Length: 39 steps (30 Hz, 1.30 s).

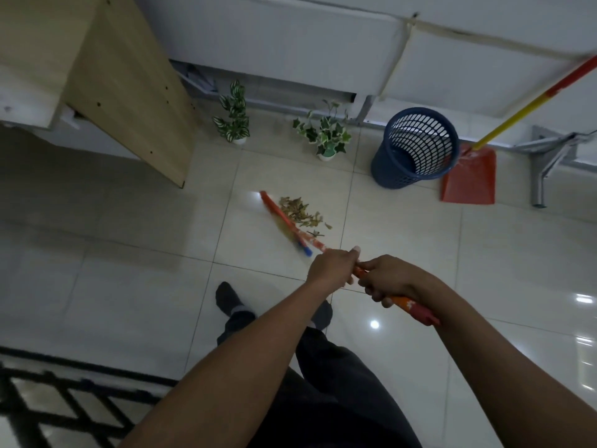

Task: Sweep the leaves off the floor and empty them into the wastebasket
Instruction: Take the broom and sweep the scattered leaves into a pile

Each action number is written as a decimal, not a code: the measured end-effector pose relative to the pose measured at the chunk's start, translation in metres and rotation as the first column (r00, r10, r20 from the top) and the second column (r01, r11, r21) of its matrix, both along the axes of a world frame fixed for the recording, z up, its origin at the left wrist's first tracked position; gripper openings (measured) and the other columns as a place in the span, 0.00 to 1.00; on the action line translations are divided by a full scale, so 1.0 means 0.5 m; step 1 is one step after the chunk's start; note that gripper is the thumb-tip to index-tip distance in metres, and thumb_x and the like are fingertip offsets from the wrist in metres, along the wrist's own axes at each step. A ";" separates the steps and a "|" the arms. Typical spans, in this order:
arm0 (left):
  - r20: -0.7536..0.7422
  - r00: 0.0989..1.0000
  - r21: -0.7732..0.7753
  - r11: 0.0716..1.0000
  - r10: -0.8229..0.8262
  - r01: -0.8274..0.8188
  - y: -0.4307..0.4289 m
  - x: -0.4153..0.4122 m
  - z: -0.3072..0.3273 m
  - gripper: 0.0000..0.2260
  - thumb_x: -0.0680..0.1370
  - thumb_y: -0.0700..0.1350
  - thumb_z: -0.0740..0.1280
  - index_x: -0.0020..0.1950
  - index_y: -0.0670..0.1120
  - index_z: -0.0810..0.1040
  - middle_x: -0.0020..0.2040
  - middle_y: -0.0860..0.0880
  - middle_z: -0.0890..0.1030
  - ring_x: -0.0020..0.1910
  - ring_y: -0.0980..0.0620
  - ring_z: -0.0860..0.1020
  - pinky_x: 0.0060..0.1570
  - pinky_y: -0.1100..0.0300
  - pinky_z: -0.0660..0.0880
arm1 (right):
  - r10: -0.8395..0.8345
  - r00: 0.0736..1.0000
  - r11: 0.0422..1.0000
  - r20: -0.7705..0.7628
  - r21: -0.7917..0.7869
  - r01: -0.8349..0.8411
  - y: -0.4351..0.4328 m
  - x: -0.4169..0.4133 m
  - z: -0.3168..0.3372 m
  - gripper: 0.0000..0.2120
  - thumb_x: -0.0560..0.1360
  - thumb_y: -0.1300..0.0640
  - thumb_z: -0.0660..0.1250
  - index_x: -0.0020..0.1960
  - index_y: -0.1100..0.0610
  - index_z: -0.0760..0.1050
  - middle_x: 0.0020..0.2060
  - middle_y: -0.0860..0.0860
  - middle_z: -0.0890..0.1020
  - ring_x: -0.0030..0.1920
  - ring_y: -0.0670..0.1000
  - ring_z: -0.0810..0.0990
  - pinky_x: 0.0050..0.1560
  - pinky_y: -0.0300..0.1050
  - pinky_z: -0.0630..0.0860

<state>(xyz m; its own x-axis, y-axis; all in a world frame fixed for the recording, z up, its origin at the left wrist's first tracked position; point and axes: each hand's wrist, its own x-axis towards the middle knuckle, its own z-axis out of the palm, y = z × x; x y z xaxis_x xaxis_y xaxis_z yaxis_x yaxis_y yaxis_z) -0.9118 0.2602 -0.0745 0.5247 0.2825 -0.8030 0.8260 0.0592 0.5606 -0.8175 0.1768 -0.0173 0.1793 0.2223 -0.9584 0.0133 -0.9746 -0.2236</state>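
Pale glossy floor tiles (420,253) fill the area, with a wooden cabinet (129,92) at the left and a white wall beyond. Against that wall stand two small potted plants (234,114), a blue mesh wastebasket (415,148) and, touching its right side, an orange dustpan (470,176) with its long handle leaning up and away. I hold the broom (284,221) in both hands: my left hand (331,265) is clamped round the orange shaft lower down, my right hand (386,279) closed round it just behind, near the end cap. The broom head is blurred and lies just left of the leaves (302,211), which sit in one loose patch on the tile, well apart from the wastebasket. Judgement: gathering is the step in hand. Short, low strokes toward the dustpan, bristles kept on the tile, should hold the pile together; a few strays at its near edge need collecting first.
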 end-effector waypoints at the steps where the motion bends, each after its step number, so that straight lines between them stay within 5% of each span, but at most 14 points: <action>1: 0.005 1.000 0.084 0.996 -0.031 0.030 0.003 0.005 0.007 0.25 0.80 0.61 0.53 0.47 0.46 0.84 0.37 0.47 0.85 0.39 0.49 0.82 0.47 0.54 0.78 | -0.081 0.996 0.997 -0.043 0.008 0.082 0.003 0.005 0.005 0.11 0.76 0.66 0.61 0.57 0.64 0.77 0.30 0.55 0.75 0.21 0.47 0.72 0.21 0.38 0.69; 5: -0.016 0.996 0.336 0.938 -0.083 0.083 0.014 0.013 0.035 0.28 0.79 0.63 0.53 0.39 0.46 0.83 0.35 0.48 0.84 0.39 0.48 0.82 0.44 0.53 0.79 | -0.198 0.968 0.976 -0.152 0.064 0.210 0.012 0.008 0.038 0.11 0.76 0.66 0.61 0.56 0.62 0.77 0.30 0.55 0.73 0.22 0.47 0.68 0.20 0.36 0.66; 9: 0.038 0.999 0.376 0.926 -0.027 0.011 0.038 0.016 0.058 0.24 0.79 0.61 0.56 0.38 0.46 0.83 0.34 0.49 0.83 0.38 0.49 0.82 0.42 0.54 0.78 | -0.221 0.971 0.961 -0.091 0.148 0.233 0.027 -0.002 0.062 0.15 0.75 0.67 0.62 0.60 0.58 0.76 0.32 0.55 0.74 0.21 0.47 0.70 0.21 0.37 0.67; 16: 0.210 0.978 0.224 0.973 0.013 -0.061 0.073 0.031 0.074 0.16 0.80 0.55 0.61 0.46 0.45 0.83 0.41 0.48 0.84 0.42 0.48 0.82 0.48 0.49 0.80 | -0.051 0.966 0.985 0.253 0.170 0.008 0.061 -0.013 0.085 0.18 0.74 0.61 0.61 0.63 0.56 0.74 0.37 0.54 0.80 0.31 0.54 0.83 0.27 0.45 0.80; 20: 0.207 0.971 0.057 0.992 -0.121 0.112 0.099 0.035 0.060 0.19 0.81 0.59 0.59 0.56 0.48 0.82 0.50 0.47 0.85 0.50 0.45 0.83 0.57 0.48 0.78 | 0.052 0.914 0.993 0.402 0.072 -0.088 0.083 -0.024 0.071 0.17 0.75 0.59 0.61 0.63 0.60 0.73 0.38 0.51 0.77 0.33 0.53 0.82 0.29 0.43 0.80; 23: 0.193 0.942 -0.045 0.957 -0.274 0.287 0.124 0.024 0.048 0.21 0.82 0.59 0.57 0.68 0.51 0.77 0.64 0.47 0.80 0.61 0.44 0.79 0.65 0.49 0.73 | -0.004 0.900 1.000 0.437 0.008 0.001 0.101 -0.049 0.043 0.15 0.75 0.59 0.61 0.60 0.60 0.74 0.40 0.54 0.79 0.27 0.49 0.76 0.24 0.38 0.73; 25: 0.198 0.924 -0.119 0.928 -0.327 0.353 0.143 0.009 0.044 0.22 0.82 0.58 0.56 0.74 0.52 0.71 0.70 0.48 0.76 0.59 0.46 0.79 0.63 0.52 0.73 | -0.044 0.907 0.996 0.419 -0.048 0.070 0.114 -0.073 0.019 0.11 0.75 0.61 0.61 0.56 0.63 0.75 0.44 0.58 0.81 0.28 0.52 0.77 0.28 0.41 0.75; 27: 0.188 0.906 -0.167 0.897 -0.379 0.410 0.165 -0.014 0.039 0.22 0.83 0.56 0.56 0.76 0.52 0.68 0.68 0.47 0.77 0.53 0.46 0.81 0.55 0.55 0.74 | -0.124 0.911 0.978 0.394 -0.104 0.178 0.127 -0.104 -0.010 0.08 0.76 0.61 0.61 0.51 0.63 0.74 0.45 0.60 0.82 0.31 0.53 0.78 0.29 0.41 0.74; 30: 0.187 0.873 -0.165 0.862 -0.450 0.480 0.211 -0.046 0.017 0.20 0.84 0.53 0.55 0.75 0.50 0.69 0.66 0.45 0.78 0.59 0.43 0.79 0.62 0.51 0.74 | -0.371 0.852 0.899 0.370 -0.087 0.430 0.153 -0.161 -0.052 0.06 0.76 0.59 0.60 0.49 0.61 0.73 0.44 0.58 0.81 0.34 0.54 0.78 0.30 0.42 0.73; 35: 0.126 0.887 -0.217 0.860 -0.444 0.462 0.283 -0.072 0.002 0.21 0.82 0.54 0.56 0.74 0.54 0.68 0.64 0.46 0.78 0.49 0.48 0.80 0.34 0.65 0.72 | -0.627 0.729 0.755 0.275 -0.016 0.655 0.214 -0.223 -0.064 0.07 0.77 0.57 0.60 0.41 0.54 0.72 0.34 0.51 0.76 0.28 0.47 0.72 0.22 0.39 0.71; 37: 0.114 0.870 -0.201 0.847 -0.480 0.493 0.295 -0.085 -0.004 0.20 0.82 0.56 0.55 0.73 0.54 0.70 0.65 0.47 0.77 0.50 0.47 0.80 0.37 0.62 0.74 | -0.709 0.676 0.691 0.203 0.002 0.723 0.236 -0.235 -0.054 0.12 0.78 0.57 0.59 0.36 0.53 0.71 0.29 0.50 0.73 0.25 0.47 0.70 0.17 0.35 0.68; 39: 0.102 0.853 -0.171 0.835 -0.513 0.523 0.307 -0.093 -0.008 0.18 0.82 0.55 0.56 0.68 0.53 0.74 0.66 0.46 0.77 0.56 0.44 0.79 0.54 0.54 0.76 | -0.801 0.587 0.593 0.119 0.020 0.805 0.255 -0.239 -0.042 0.12 0.78 0.60 0.59 0.36 0.56 0.71 0.27 0.52 0.72 0.24 0.49 0.69 0.21 0.40 0.68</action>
<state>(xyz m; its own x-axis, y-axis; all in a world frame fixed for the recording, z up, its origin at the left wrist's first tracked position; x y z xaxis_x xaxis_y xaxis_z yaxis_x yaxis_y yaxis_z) -0.9582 0.4136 -0.0787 0.5931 -0.1930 -0.7817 0.7365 -0.2622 0.6235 -0.9370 0.3041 -0.0385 0.3667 -0.0922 -0.9258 -0.7572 -0.6077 -0.2394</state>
